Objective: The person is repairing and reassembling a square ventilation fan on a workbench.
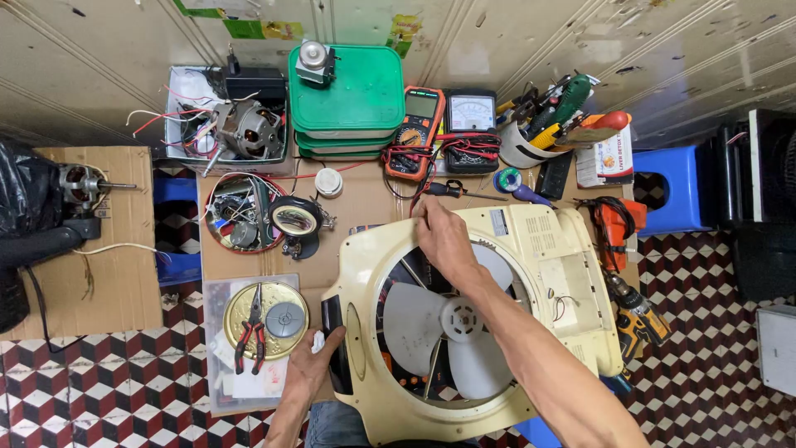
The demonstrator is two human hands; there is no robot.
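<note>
A cream box-fan housing [531, 249] lies flat on the cardboard-topped desk [365, 203], close to the person, with its pale blades [452, 328] showing through the round opening. The right hand [444, 236] reaches across the housing and rests on its far rim, fingers [427, 211] curled down over the edge; how firmly they grip cannot be told. The left hand [311, 365] presses against the housing's near left side beside the dark control strip [336, 353], its fingers bent around a small white scrap [317, 340]. Just left of that hand, red-handled pliers [251, 336] lie on a round gold tin lid [265, 319], which sits on a clear plastic box [220, 390]. Farther back on the desk stand stacked green containers [348, 108], an orange multimeter [414, 129] and a dark analogue meter [471, 116] with red leads, and a white cup of tools [531, 141]. A motor [249, 129] with loose wires sits in a tray at the back left. An orange cordless drill [634, 311] lies just right of the housing.
</note>
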